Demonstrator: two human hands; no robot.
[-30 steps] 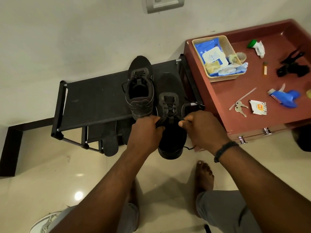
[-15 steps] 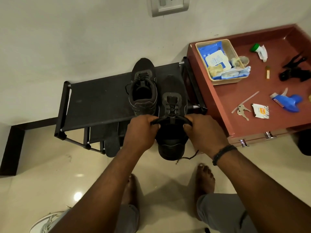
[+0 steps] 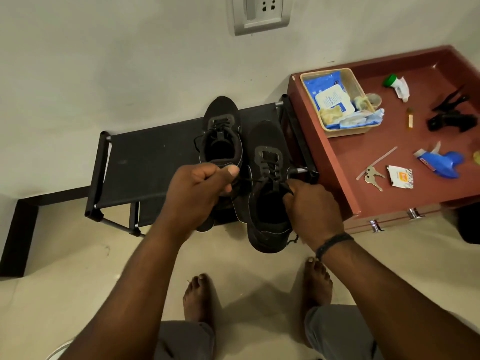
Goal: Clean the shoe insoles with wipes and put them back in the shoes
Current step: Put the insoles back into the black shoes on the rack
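Over the black fabric shoe rack (image 3: pixel 155 162), the left hand (image 3: pixel 197 193) pinches a thin black lace (image 3: pixel 255 181); the soft black mesh trainer (image 3: pixel 267 203), light and pliable, overhangs the rack's front edge; the right hand (image 3: pixel 309 206) grips its collar, likely the firmest hold; blue wipes packet (image 3: pixel 330 96) right of the rack.

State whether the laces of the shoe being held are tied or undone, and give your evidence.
Undone, it seems: the left hand pulls one lace sideways from the held shoe, a loose end trails by its heel, and no bow shows.
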